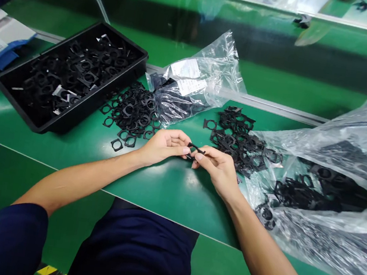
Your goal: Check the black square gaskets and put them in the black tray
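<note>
Pinching a black part (197,148), left hand (165,146) and right hand (220,169) are curled nearly closed — thumbs (both visible) against it.

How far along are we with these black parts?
Partway, it seems. Many parts already lie in the bin, possibly the finished ones. The left hand and right hand hold one part between them. Apparently left: the left pile, the right pile and those in the open bag. I can't tell which pile, if either, is finished.
</note>
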`<action>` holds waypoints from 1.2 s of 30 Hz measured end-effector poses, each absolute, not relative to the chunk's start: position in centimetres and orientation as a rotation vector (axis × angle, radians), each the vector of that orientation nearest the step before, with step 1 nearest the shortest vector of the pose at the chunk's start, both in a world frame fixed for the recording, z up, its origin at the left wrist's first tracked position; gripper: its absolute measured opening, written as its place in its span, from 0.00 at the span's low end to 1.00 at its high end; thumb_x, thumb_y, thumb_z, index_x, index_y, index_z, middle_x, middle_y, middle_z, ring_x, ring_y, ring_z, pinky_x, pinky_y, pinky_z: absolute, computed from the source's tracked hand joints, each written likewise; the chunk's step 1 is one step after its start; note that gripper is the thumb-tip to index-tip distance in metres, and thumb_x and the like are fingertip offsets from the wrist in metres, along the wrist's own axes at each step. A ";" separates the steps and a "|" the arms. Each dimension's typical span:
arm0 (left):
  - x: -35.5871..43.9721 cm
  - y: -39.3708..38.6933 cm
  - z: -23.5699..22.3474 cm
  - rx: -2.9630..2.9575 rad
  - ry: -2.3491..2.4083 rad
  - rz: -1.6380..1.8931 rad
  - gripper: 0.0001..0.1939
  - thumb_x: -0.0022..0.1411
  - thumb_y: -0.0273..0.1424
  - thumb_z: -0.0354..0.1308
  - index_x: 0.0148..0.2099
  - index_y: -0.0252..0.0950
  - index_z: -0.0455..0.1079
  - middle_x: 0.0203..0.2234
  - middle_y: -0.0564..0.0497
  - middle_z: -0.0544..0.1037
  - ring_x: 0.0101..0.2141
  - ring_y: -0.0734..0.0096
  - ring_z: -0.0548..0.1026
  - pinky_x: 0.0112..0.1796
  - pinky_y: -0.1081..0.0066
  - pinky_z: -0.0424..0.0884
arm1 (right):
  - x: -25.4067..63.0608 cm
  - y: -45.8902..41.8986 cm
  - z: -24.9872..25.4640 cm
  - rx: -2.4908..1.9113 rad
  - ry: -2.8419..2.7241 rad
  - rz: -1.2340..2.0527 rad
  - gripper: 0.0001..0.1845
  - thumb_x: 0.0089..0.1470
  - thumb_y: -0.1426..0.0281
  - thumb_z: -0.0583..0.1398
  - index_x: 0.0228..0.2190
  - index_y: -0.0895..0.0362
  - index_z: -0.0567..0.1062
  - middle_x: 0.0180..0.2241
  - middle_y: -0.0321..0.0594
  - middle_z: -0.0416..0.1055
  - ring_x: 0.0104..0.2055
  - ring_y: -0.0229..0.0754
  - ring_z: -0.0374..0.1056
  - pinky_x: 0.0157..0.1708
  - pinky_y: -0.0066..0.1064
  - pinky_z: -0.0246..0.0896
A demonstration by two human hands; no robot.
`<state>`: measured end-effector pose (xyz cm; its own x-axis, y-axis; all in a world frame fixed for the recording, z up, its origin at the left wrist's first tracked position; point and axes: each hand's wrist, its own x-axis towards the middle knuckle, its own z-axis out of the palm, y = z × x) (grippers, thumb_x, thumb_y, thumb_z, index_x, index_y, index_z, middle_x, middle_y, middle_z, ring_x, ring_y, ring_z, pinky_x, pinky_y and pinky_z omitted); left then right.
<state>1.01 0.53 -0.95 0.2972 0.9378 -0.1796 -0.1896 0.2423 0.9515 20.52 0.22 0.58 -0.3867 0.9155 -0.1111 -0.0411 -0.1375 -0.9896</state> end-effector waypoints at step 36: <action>0.8 1.0 -1.4 0.921 0.879 0.917 0.20 0.48 0.39 0.76 0.36 0.31 0.75 0.29 0.51 0.80 0.30 0.73 0.79 0.38 0.70 0.78 | 20.5 0.1 0.6 -1.111 -1.321 1.518 0.17 0.49 0.55 0.71 0.28 0.56 0.78 0.24 0.35 0.73 0.25 0.36 0.69 0.32 0.31 0.69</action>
